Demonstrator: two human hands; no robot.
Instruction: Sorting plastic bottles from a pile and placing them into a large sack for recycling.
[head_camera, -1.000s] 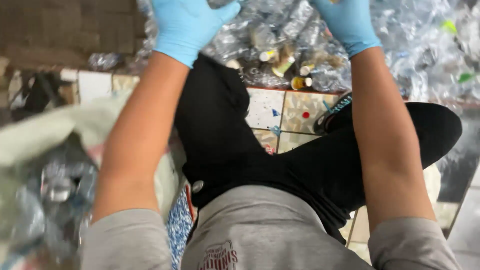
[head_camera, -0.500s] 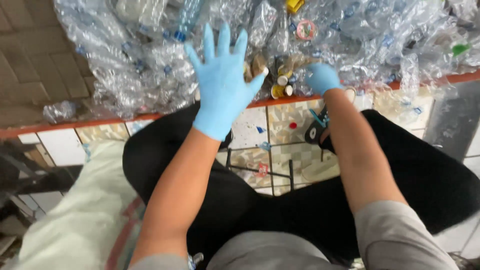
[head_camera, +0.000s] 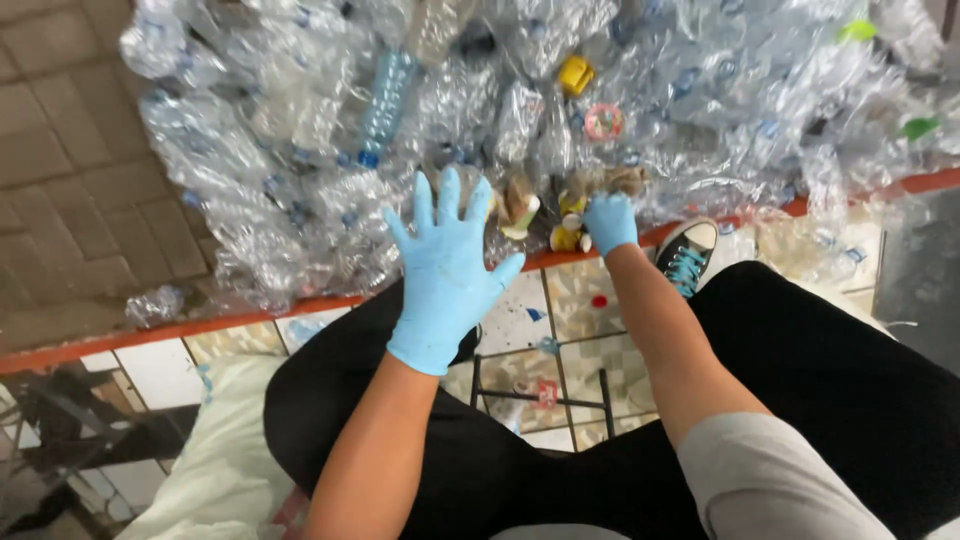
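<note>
Bottles (head_camera: 560, 215) at twelve o'clock meet the curled right hand (head_camera: 609, 222), contact unclear; left hand (head_camera: 447, 268) hovers spread; sorting seems underway.

One head-worn camera looks steeply down and forward from close above the seated person's lap, past the left hand (head_camera: 447, 272) and right hand (head_camera: 609, 221), onto the heap of crushed bottles (head_camera: 420, 110) just beyond them.

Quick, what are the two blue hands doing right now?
Left hand: open, fingers spread, holding nothing, above the bottle pile.
Right hand: reaching into the bottles; cannot tell if it grips anything.
</note>
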